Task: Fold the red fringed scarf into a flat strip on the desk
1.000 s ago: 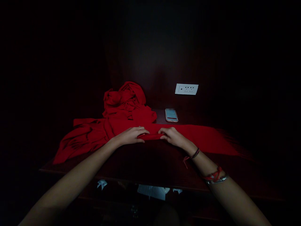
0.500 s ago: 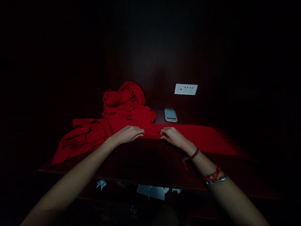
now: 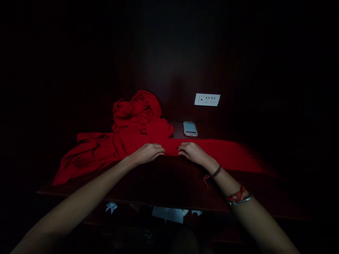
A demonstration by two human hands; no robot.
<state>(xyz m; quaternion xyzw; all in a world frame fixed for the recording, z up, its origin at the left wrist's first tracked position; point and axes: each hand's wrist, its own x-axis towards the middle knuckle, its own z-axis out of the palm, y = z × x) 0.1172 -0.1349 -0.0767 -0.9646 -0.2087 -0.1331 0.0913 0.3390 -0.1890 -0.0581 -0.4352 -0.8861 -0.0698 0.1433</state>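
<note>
A long red scarf [image 3: 219, 151] lies across the dark table, spread flat as a band on the right, with what looks like a fringe at that end. Its left part is wrinkled, and a bunched red heap of cloth [image 3: 144, 116] sits behind. My left hand [image 3: 149, 152] is closed on the scarf's near edge around the middle, thumb against fingers, a ring on one finger. A short gap to the right, my right hand [image 3: 193, 152] pinches the same edge with bent fingers. The cloth between the fingertips is partly hidden.
A phone [image 3: 190, 129] with a lit screen lies behind the scarf, near the wall. A white socket plate [image 3: 207, 100] is fixed on the dark wall. Under the front edge of the table [image 3: 169, 190], pale papers [image 3: 168, 214] show on a lower level. The surroundings are very dark.
My left hand has slid slightly to the right along the scarf's edge, narrowing the gap to my right hand. The whole view has shifted a little; the phone and heap stay put.
</note>
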